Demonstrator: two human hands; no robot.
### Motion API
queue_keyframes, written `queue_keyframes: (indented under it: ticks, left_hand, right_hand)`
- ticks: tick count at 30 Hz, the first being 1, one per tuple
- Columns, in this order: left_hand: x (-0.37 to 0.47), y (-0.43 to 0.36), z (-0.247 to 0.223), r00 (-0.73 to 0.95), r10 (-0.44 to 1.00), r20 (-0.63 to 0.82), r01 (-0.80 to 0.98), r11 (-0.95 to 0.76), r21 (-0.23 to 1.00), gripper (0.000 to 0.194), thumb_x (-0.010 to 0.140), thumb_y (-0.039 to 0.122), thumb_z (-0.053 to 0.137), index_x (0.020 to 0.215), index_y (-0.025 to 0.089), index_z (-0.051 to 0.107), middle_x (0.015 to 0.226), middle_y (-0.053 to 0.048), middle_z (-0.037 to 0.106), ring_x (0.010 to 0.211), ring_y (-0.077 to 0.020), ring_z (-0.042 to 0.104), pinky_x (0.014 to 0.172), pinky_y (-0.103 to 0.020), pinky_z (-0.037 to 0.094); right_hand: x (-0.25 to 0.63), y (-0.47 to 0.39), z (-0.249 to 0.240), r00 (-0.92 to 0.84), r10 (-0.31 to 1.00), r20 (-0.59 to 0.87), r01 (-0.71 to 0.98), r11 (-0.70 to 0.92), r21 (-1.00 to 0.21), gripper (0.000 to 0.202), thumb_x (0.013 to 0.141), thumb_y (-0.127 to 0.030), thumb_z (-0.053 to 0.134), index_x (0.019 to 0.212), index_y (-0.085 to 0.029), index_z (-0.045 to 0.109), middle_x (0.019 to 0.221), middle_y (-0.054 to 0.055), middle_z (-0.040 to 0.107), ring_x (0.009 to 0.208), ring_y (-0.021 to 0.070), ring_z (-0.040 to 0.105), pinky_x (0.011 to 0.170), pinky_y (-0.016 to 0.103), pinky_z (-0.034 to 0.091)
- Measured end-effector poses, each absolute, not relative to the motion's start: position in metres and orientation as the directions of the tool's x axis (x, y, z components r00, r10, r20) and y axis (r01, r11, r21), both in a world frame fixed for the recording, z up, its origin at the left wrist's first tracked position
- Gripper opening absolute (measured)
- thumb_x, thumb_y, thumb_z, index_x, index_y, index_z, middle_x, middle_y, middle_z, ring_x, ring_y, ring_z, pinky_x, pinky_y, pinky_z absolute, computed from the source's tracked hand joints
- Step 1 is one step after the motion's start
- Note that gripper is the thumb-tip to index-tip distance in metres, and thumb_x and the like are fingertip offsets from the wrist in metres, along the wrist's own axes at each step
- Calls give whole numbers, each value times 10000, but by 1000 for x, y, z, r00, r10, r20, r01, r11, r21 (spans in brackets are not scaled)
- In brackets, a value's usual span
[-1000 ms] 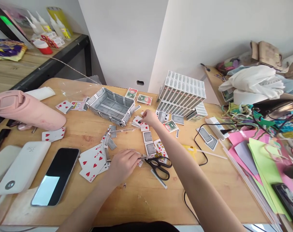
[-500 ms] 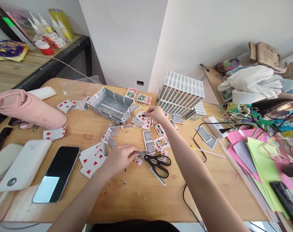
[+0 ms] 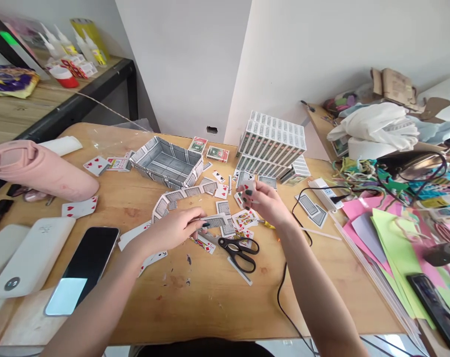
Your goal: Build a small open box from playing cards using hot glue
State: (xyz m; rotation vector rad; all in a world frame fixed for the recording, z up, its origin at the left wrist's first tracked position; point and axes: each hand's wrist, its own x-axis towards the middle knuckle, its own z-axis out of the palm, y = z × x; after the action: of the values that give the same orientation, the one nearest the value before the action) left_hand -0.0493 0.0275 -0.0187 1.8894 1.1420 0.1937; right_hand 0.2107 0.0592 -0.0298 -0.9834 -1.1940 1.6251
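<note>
My left hand [image 3: 175, 229] is closed on a narrow grey-backed playing card piece [image 3: 215, 221], which points right above the scissors. My right hand [image 3: 267, 202] pinches a small playing card [image 3: 250, 185] with a red mark, raised over the table. Black-handled scissors [image 3: 240, 248] lie just below the left fingertips. Beyond the left hand a curved strip of joined card pieces [image 3: 188, 192] stands on edge. Behind it sits an open box made of cards [image 3: 165, 163]. Cut and whole cards [image 3: 245, 219] lie between the hands.
A tall stack of card boxes [image 3: 271, 141] stands at the back. A phone [image 3: 84, 267], a white power bank [image 3: 33, 258] and a pink bottle [image 3: 46, 171] occupy the left. A black cable [image 3: 282, 287], power strip [image 3: 325, 194] and coloured paper [image 3: 392, 258] are on the right.
My right hand has drawn back toward me and right from the cards near the box, now with a small card in its fingers. My left hand has lifted slightly, showing the card piece.
</note>
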Motion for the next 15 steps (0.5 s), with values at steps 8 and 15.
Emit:
queue_keyframes:
  ticks: [8,15]
  left_hand:
    - [-49,31,-16,601,737,-309,694,-289,660,251,926,333,344,727,219,447,649,34,606,598,-140,525,572,-253,314]
    - [-47,31,-23,601,752,-270,726,-374,577,269,921,365,362,729,215,475,644,16,575,596,-144,498,559,-260,286]
  right_hand:
    - [214,25,-41,-214,972,-99,-91,-121,-988,221,742,-328,729,880,-229,586,826,-10,597,675,107,563,589,240,481]
    - [199,12,-36,-128,992,-4,62,4,-998,217,762,-334,699,907,-204,604,820,28,662,769,153,631,687,290,521]
